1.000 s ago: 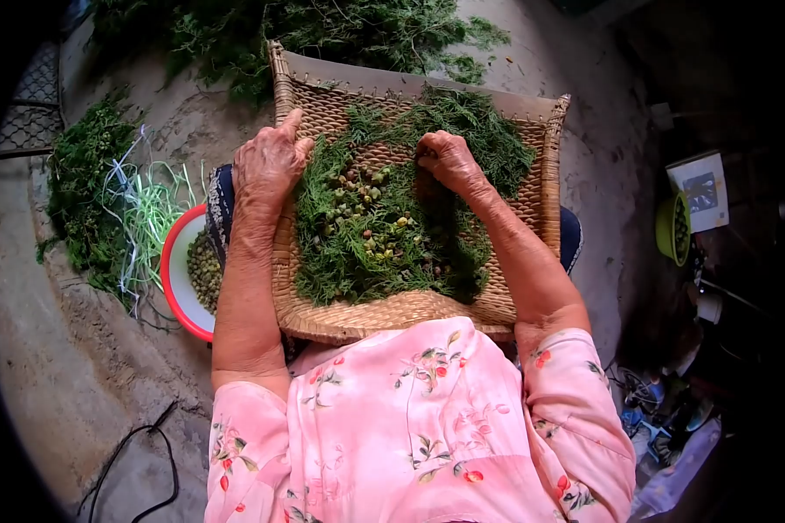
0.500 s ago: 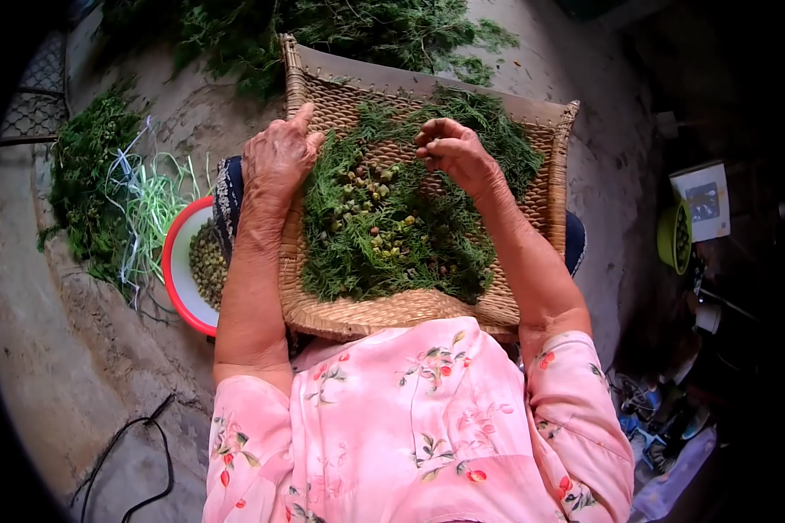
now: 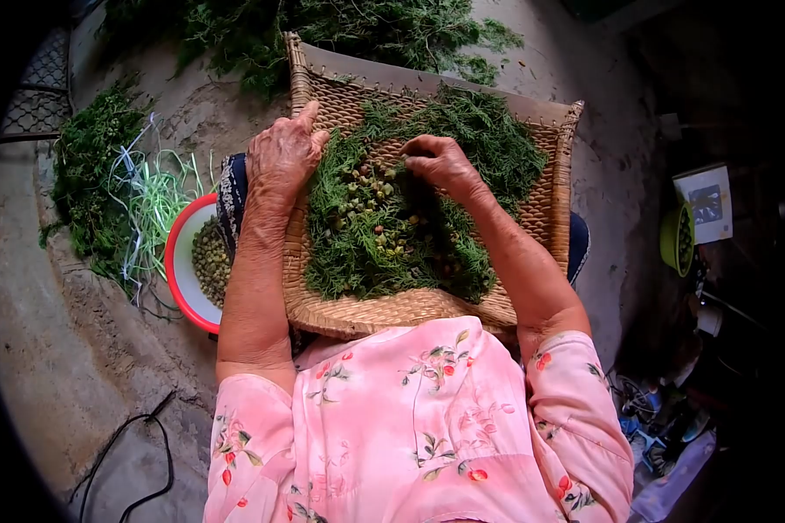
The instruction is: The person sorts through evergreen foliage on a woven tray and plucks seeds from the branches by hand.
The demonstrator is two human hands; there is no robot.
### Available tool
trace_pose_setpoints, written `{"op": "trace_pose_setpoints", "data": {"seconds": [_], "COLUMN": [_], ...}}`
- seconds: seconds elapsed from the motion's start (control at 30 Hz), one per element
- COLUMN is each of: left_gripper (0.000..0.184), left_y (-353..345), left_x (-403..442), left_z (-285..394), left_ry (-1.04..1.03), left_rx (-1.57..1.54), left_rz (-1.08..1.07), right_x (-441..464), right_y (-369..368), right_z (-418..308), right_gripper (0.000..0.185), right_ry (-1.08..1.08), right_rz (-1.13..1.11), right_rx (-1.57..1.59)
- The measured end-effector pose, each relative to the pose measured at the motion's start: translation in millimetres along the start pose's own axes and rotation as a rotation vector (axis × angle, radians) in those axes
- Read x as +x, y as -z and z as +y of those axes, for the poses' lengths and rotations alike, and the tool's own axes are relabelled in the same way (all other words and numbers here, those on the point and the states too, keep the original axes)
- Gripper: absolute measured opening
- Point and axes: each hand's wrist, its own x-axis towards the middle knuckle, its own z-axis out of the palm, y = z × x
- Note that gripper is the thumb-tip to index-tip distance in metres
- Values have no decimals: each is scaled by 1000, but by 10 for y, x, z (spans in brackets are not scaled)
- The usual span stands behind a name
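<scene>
A woven winnowing basket (image 3: 532, 161) rests across my lap, bearing flat green conifer sprigs (image 3: 340, 253) and a heap of small greenish-yellow cones (image 3: 366, 193). At its left rim is my left hand (image 3: 286, 155), gripping the edge with the thumb on the inner side and the index finger pointing forward. Over the middle of the sprigs, just right of the cones, hovers my right hand (image 3: 445, 164), fingers bent and pinched together. Whatever lies between those fingertips is too small or hidden to make out.
Left of my leg stands a red-rimmed white basin (image 3: 177, 266) with many small cones inside. Beyond it lie pale plastic strips (image 3: 148, 200) and a pile of green branches (image 3: 92, 174). More branches (image 3: 366, 35) cover the floor ahead. A green bowl (image 3: 669, 237) sits far right.
My right hand has moved a little left and nearer to me, towards the cones, and its fingers point more downward. My left hand stays on the rim.
</scene>
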Motion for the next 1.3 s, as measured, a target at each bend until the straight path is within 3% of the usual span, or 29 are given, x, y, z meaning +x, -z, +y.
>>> {"op": "trace_pose_setpoints", "data": {"seconds": [0.03, 0.1, 0.23, 0.3, 0.4, 0.5, 0.6, 0.83, 0.9, 0.97, 1.03, 1.1, 1.3], "left_gripper": [51, 51, 50, 50, 50, 50, 50, 49, 49, 48, 48, 49, 47], "left_y": [-6, -32, 12, 19, 14, 13, 31, 2, 3, 5, -6, -4, -3], "left_x": [1, 2, -3, -9, -6, -9, -14, -12, -10, -8, -13, -11, -19], "left_z": [-9, -30, 9, 12, 9, 6, 19, -4, 3, 1, -7, -6, 8], "left_ry": [-2, -5, 14, 12, 12, 11, 10, -9, -7, -4, -18, -17, -31], "left_rx": [-5, -17, -17, -21, -19, -13, -9, -29, -22, -14, -17, -20, -14], "left_rz": [0, 18, -1, 2, 4, 3, -5, 21, 14, 8, 30, 33, 46], "right_x": [16, 48, 39, 41, -29, 76, 23, 44, 71, -86, 16, 6, 58], "right_y": [84, 162, 196, 128, 10, -100, -146, -173, -160, -67, 52, 109, 19], "right_z": [45, 143, 26, 57, -24, 223, 56, 155, 198, -158, 50, 93, -97], "right_gripper": [20, 24, 25, 22, 12, 24, 27, 25, 23, 20, 18, 19, 17], "right_ry": [-112, -108, -117, -86, -40, 369, 383, 390, 431, -73, -124, -68, -14], "right_rz": [-60, -70, 13, 40, -44, -30, -42, 3, 13, -80, -287, -234, -193], "right_rx": [270, 793, 931, 878, 192, -302, -487, -485, -301, 60, 660, 919, 1008]}}
